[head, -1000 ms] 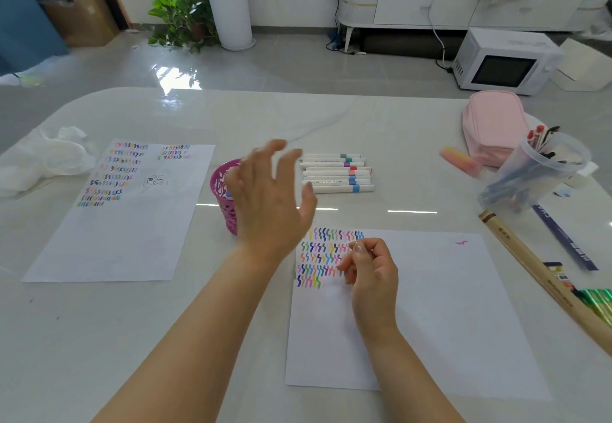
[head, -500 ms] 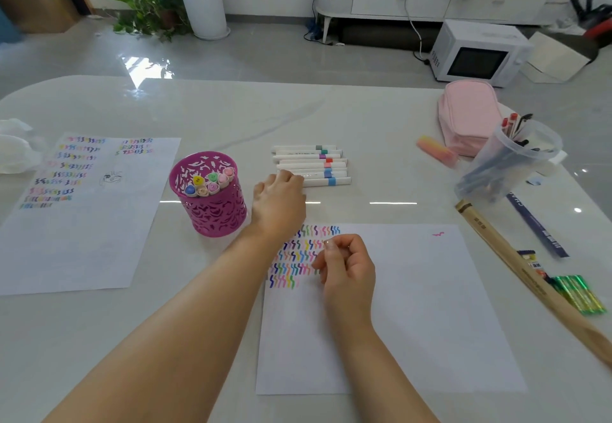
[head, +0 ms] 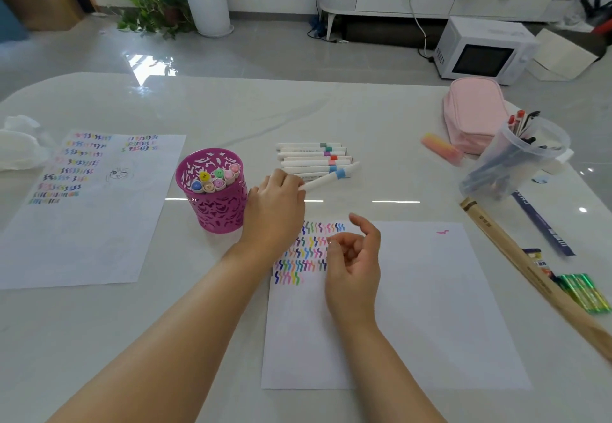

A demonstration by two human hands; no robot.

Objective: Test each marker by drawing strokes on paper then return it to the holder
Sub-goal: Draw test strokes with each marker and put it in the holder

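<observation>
Nothing here can be read with certainty. Small dark marks sit on the coloured caps [head: 212, 180] standing in the pink holder [head: 215, 213], too small to make out. The white markers [head: 313, 156] lying in a row on the table [head: 99, 339] carry faint grey print along their barrels. So does the blue-banded marker [head: 331, 179] in the grip of the left hand [head: 276, 210], and all of it is illegible. A long tan box [head: 510, 250] at the right bears dark printed characters, and the blue strip [head: 543, 227] beside it bears white lettering, both blurred. The near sheet [head: 414, 306] and the left sheet [head: 82, 240] hold coloured squiggles, and the left one also has a small doodle [head: 117, 173].
</observation>
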